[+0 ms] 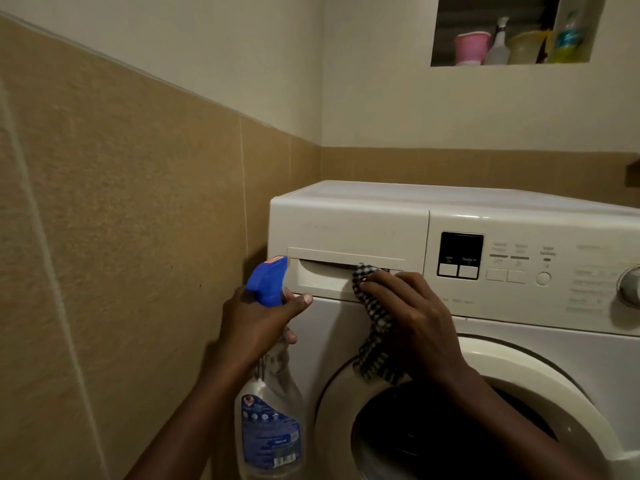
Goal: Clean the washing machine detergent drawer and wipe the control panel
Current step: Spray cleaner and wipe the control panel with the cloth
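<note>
Checked cloth (375, 327) under right hand (415, 317); left hand (258, 320) grips spray bottle (268, 417).

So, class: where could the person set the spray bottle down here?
The white washing machine's flat top is bare from its left edge to the tiled back wall. The wall niche is crowded with a pink cup and bottles.

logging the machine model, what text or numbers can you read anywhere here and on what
"rpm" and "Ready in": on the black display of the washing machine.
"800 rpm", faint: on the front under the control panel, beside the right hand.
Labels over the buttons: too blurred to read.
Programme list by the dial: blurred.
Spray bottle label in the left hand: too small; only a barcode shows.
</note>
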`<action>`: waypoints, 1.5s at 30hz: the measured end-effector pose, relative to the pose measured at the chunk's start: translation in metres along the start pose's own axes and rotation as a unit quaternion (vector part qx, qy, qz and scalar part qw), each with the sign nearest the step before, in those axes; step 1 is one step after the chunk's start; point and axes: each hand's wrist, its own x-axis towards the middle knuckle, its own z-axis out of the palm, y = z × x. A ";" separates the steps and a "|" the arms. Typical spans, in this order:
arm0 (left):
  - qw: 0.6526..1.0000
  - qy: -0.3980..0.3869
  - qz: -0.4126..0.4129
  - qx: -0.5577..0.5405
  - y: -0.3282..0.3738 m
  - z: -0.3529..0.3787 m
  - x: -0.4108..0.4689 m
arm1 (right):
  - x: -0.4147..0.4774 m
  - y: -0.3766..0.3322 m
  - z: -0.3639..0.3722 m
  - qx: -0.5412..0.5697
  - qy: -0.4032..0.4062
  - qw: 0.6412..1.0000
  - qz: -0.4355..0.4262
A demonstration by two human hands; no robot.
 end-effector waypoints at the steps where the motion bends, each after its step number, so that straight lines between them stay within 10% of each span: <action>1: 1.000 0.001 -0.001 -0.003 0.000 0.000 0.000 | 0.003 -0.002 0.000 -0.001 0.004 1.000 -0.003; 45: 0.997 0.005 -0.069 -0.016 0.002 0.003 -0.008 | 0.025 -0.014 -0.010 -0.056 -0.153 0.987 0.005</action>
